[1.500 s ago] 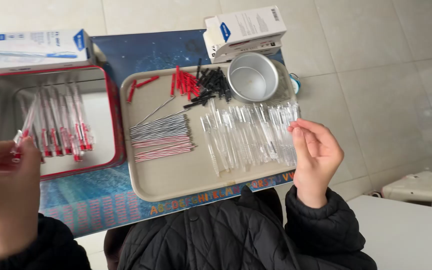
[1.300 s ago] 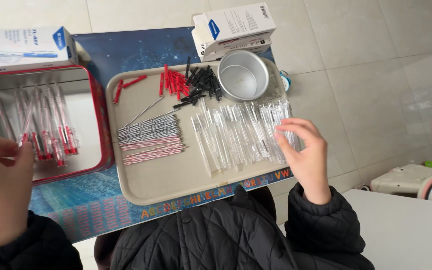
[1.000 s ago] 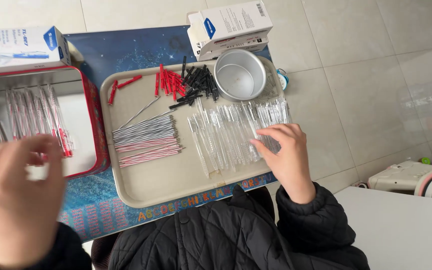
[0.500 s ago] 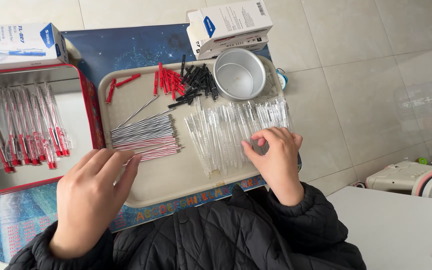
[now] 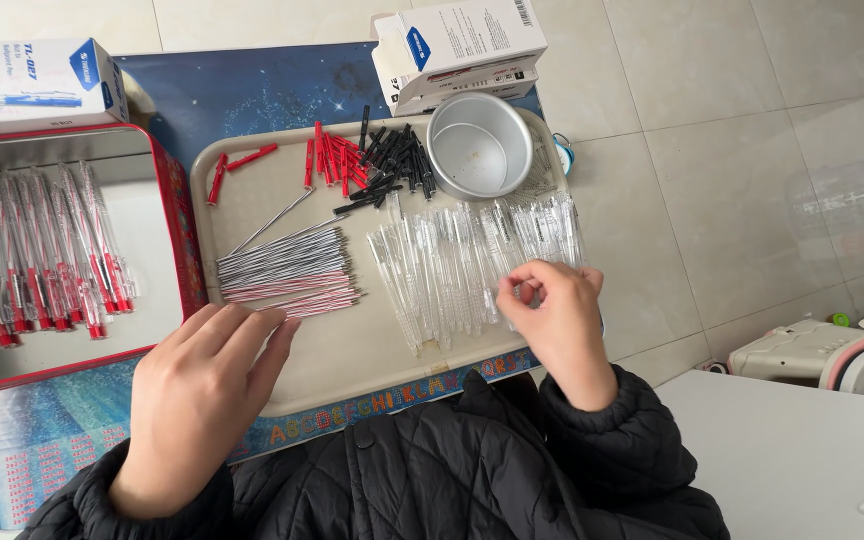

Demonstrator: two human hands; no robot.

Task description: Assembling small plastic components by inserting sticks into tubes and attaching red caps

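now left hand (image 5: 202,390) flat, fingers together, beside refills (image 5: 287,275); right hand (image 5: 557,315) pinching clear barrel (image 5: 512,300).

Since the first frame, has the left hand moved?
Yes. The left hand has moved right, from over the red-rimmed metal tin to the near edge of the beige plastic tray, fingertips at the bundle of thin ink refills.

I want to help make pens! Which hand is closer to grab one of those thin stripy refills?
Probably the left hand: its fingertips lie right beside the refills on the tray. The right hand is over the clear barrels.
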